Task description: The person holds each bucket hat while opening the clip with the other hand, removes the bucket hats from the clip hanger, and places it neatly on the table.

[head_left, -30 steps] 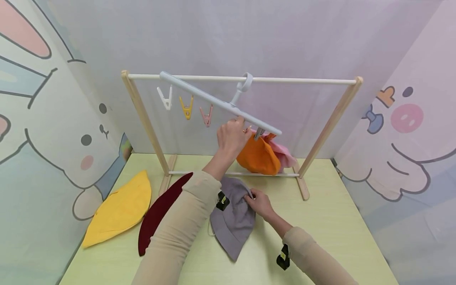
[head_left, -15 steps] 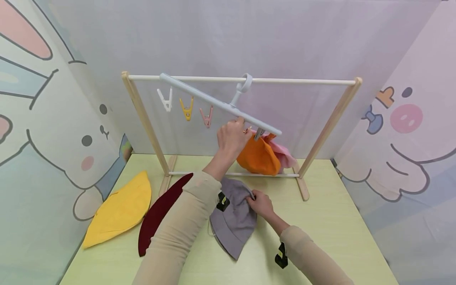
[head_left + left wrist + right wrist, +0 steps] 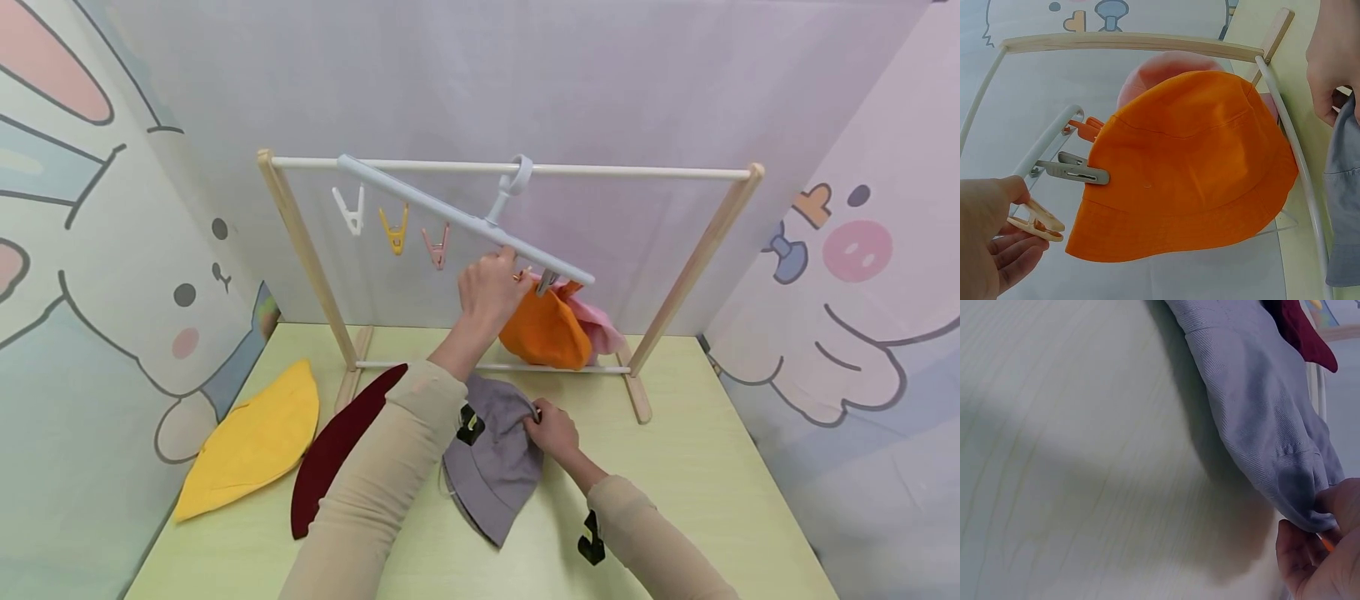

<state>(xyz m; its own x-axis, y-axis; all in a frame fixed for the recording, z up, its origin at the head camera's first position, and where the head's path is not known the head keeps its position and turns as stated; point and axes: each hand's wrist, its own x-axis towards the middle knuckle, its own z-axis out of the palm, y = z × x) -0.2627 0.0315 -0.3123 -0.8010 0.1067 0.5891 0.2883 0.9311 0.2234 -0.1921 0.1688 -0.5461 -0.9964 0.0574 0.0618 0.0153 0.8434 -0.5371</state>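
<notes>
In the head view my left hand is raised to the pale blue hanger. In the left wrist view its thumb and fingers pinch a cream clothespin near the hanger bar. Beside it, a grey clothespin grips the brim of an orange bucket hat. A pink hat hangs behind, near an orange clothespin. Low over the table, my right hand pinches the edge of a grey bucket hat. Part of that hat is hidden by my left forearm.
A white-rod rack with wooden posts carries the hanger. White, yellow and pink clothespins hang at its left. A yellow hat and a dark red hat lie at the left on the table.
My right hand has shifted slightly to the right, drawing the pinched edge of the grey hat along. My left hand stays in place at the hanger.
</notes>
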